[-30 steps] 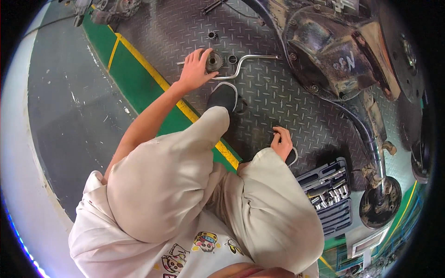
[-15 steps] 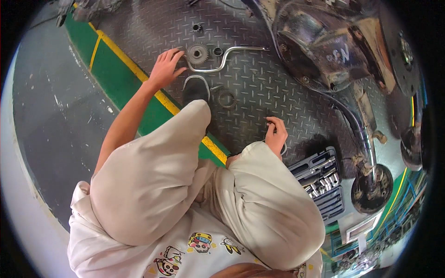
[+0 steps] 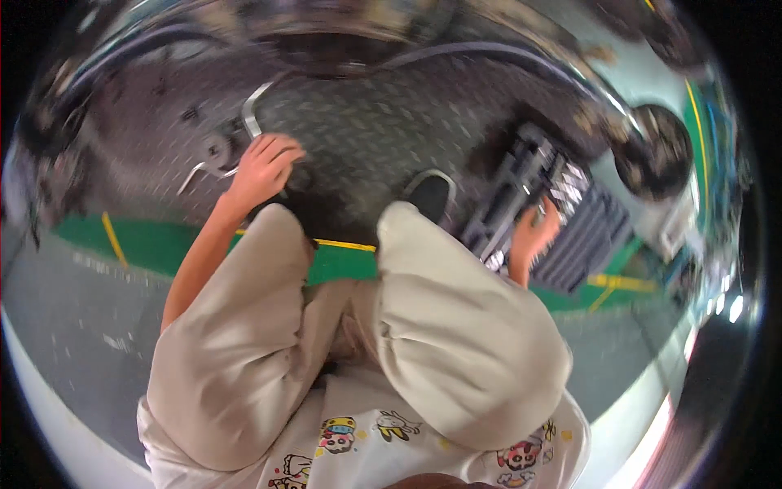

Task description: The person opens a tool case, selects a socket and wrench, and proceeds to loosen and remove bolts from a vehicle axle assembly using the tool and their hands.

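Note:
My left hand (image 3: 265, 169) is over the middle of a bent silver speed brace (image 3: 254, 118). Its fingers are loosely bent and apart, and the palm side is hidden. Beside the brace lies a grey gear (image 3: 216, 149), with a smaller gear (image 3: 191, 112) farther off. To the right, my right hand (image 3: 533, 238) is inside a dark socket-set case (image 3: 607, 224), next to a row of shiny sockets (image 3: 570, 183). Thumb and fingers curl toward each other there; whatever lies between them is too blurred to name.
Dark tread plate (image 3: 350, 134) covers the floor ahead, bordered by a yellow line (image 3: 346, 244) and green floor. A large machine part (image 3: 342, 53) spans the far side. A round dark metal part (image 3: 652, 155) stands beyond the case. My shoe (image 3: 429, 198) is beside the case.
The view has swung round to the right and blurred. My right hand has moved from beside my knee into the socket case. My left hand now covers part of the brace.

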The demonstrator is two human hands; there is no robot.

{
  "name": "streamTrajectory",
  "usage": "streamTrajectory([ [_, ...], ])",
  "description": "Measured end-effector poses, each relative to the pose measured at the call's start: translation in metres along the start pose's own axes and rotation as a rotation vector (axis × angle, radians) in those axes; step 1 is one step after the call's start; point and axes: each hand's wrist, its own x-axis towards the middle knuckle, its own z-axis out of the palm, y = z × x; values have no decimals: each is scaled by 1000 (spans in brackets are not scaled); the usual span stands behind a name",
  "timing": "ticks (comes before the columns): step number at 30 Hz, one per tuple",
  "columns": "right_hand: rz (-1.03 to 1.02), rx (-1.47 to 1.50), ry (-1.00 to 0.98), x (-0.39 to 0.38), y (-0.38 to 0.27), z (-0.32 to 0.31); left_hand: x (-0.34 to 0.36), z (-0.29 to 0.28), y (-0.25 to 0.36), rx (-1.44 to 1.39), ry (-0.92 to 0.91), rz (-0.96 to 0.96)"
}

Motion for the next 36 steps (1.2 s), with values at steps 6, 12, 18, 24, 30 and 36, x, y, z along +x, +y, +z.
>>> streamTrajectory([
  [6,220,41,-2,-42,40,-7,-3,44,6,-147,-157,125],
  [12,505,358,98,-44,48,-6,-1,49,2,-130,-99,0],
  [18,469,308,71,-6,56,-19,-2,49,3,-116,-119,20],
  [24,539,110,-103,-10,63,-34,0,51,4,-89,-102,1],
  [30,-258,-364,-274,26,62,-22,-6,47,3,-70,-88,-46],
  [36,-497,-337,-346,37,115,-46,0,47,0,-116,-84,-14],
])
